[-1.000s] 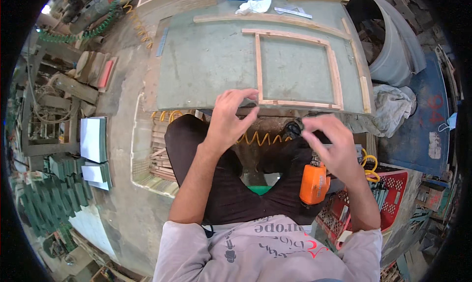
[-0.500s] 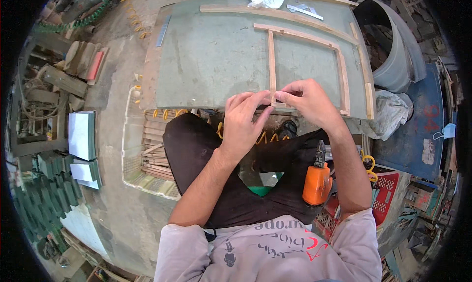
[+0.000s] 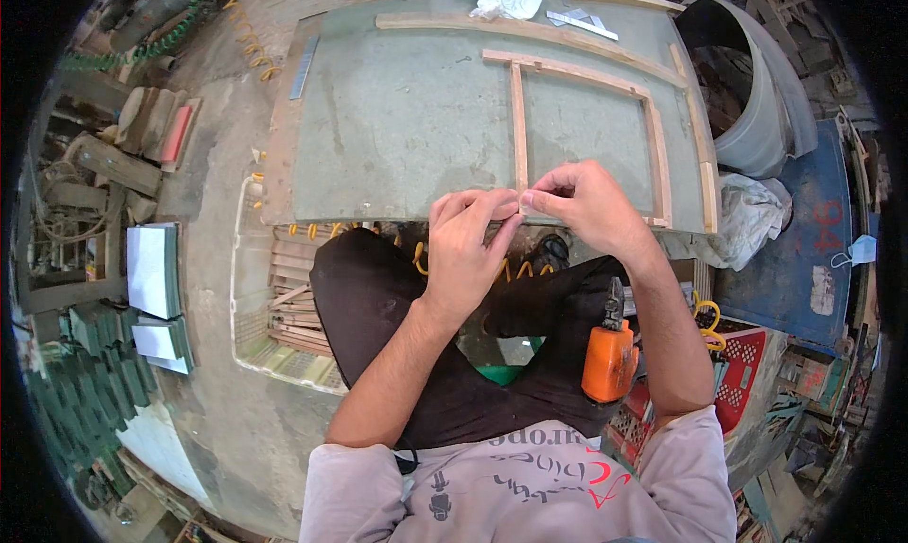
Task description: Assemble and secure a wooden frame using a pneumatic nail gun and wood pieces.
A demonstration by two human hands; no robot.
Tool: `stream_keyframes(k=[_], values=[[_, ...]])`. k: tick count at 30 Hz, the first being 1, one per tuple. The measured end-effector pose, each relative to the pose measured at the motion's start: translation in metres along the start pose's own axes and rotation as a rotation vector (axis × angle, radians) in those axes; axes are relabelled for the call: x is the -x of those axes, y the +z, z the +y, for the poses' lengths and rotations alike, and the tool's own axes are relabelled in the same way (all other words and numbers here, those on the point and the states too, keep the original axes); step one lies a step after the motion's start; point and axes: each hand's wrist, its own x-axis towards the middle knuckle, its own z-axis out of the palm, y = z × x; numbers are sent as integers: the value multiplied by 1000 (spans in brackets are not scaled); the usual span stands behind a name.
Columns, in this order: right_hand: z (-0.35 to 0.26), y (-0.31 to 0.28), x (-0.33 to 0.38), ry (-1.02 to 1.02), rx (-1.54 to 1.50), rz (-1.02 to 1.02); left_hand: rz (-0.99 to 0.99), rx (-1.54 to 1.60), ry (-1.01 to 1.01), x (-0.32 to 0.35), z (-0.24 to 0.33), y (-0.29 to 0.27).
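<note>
A light wooden frame (image 3: 519, 117) lies on the green-grey tabletop, its near left corner hidden by my hands at the front edge. My left hand (image 3: 467, 233) is closed, thumb and fingers pinched together at that corner. Facing it, my right hand (image 3: 590, 205) also pinches, its thumb and forefinger nearly touching the left fingertips. Something small and pale seems to sit between the fingertips, too small to make out. On my right thigh rests an orange tool (image 3: 608, 363) with a dark metal end.
A long wooden strip (image 3: 530, 34) lies beyond the frame, near white crumpled plastic (image 3: 506, 6) and a metal square (image 3: 582, 23). A grey drum (image 3: 766, 89) stands right of the table (image 3: 397, 117). A pale crate (image 3: 248, 297) of wood pieces sits at lower left.
My fingertips have come closer together, and the frame's near left corner, visible between them before, is now covered. The right hand has shifted slightly left. The frame lies where it was.
</note>
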Motion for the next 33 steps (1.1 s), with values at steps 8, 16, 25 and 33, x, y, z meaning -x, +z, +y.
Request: stream_keyframes(k=[8,16,25,33], values=[[-4,-18,-10,-26,8,7,-13,-8,7,0,-1,0],[31,-80,-57,-209,207,619,-68,-23,13,-6,5,-6],[127,-136,-44,-213,33,833,-157,78,-234,-74,-29,-3],[138,-110,-56,-146,-157,954,-124,125,-238,-128,-51,32]])
